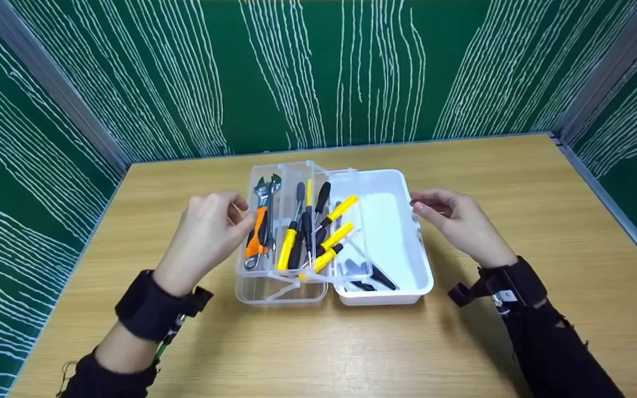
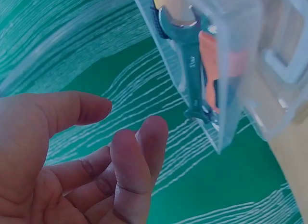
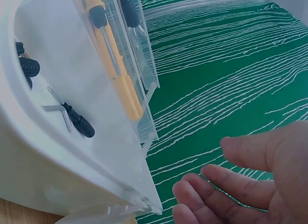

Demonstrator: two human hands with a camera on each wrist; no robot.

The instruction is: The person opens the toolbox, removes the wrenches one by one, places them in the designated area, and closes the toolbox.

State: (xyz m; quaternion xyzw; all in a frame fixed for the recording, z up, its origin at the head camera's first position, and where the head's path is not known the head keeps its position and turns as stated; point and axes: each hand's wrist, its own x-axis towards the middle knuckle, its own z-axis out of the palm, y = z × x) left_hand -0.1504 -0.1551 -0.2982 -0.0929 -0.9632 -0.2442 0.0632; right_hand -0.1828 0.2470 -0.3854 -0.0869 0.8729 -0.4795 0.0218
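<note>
Beside the toolbox, left hand at nine o'clock and right hand at three, loose, empty, seem ready for gentle pinching.

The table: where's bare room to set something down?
The table is bare in front of the toolbox, between the sleeves; behind it, up to the green wall; and right of the right hand. Crowded: the clear trays, with screwdrivers and wrenches.

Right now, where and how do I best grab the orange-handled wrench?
I'd pinch the orange-handled wrench by its handle, from above, with the left hand. It lies lengthwise in the clear tray's left compartment, handle toward the person, head away. The wall and the dark wrench beside it likely hinder a sideways grasp.
</note>
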